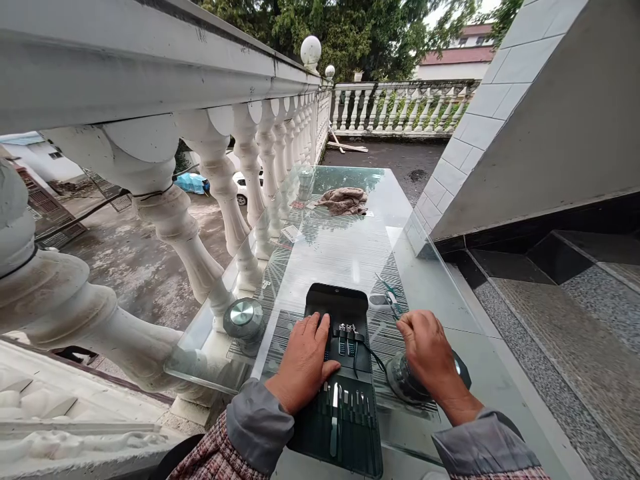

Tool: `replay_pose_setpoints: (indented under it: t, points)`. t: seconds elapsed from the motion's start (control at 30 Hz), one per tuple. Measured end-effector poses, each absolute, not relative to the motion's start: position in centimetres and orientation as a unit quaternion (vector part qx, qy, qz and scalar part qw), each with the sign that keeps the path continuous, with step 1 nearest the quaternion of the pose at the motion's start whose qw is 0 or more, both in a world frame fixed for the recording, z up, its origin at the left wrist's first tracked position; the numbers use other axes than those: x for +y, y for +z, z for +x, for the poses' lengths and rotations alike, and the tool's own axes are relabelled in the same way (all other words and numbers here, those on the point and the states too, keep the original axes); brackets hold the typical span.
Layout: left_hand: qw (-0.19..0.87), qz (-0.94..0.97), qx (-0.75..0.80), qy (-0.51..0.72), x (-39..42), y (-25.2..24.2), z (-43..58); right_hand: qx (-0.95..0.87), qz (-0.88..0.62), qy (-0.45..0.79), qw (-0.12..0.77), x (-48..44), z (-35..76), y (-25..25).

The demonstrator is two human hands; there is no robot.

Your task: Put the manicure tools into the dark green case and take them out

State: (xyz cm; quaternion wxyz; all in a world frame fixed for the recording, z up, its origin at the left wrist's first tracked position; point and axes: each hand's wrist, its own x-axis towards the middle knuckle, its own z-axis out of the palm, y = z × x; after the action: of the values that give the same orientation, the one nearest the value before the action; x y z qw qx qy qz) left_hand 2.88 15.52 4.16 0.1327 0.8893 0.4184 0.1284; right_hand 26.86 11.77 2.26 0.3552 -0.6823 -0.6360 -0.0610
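Observation:
A black manicure kit case [350, 378] lies unfolded on the glass table [345, 250]. My left hand [307, 360] rests flat on its left side, fingers stretched out, covering part of it. Two nail clippers [347, 341] show under straps beside my fingers. Below them, a silver-bladed tool [335, 417] and several slim metal tools [357, 402] sit in slots. To the right of the case, my right hand [427, 353] is closed in a pinch. At its fingertips is a small teal-and-silver tool [394, 303], its exact kind unclear. A dark cord [375, 357] runs from the case toward the right.
Round metal-topped supports [243, 313] stand under the glass near its front corners. A crumpled brown cloth [344, 201] lies at the far end. White balusters [223, 183] line the left side; stone steps [560, 313] and a tiled slanting wall [475, 140] are on the right.

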Motion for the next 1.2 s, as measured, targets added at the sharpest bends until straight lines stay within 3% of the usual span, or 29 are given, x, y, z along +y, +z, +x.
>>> replay_pose_setpoints:
  t: [0.13,0.33,0.87,1.2]
  points:
    - [0.13,0.89,0.422,0.118,15.5,4.3,2.9,-0.659,-0.628,-0.016,0.415,10.4,24.4,3.7]
    - [0.134,0.889,0.417,0.133,15.5,4.0,2.9,-0.753,-0.555,0.037,0.351,8.4,19.7,3.7]
    - [0.12,0.894,0.413,0.126,15.5,4.0,2.9,-0.792,-0.564,-0.107,0.209,6.8,17.3,2.0]
    - [0.154,0.893,0.403,0.125,15.8,3.8,2.6,-0.761,-0.583,-0.199,0.206,8.1,15.6,2.7]
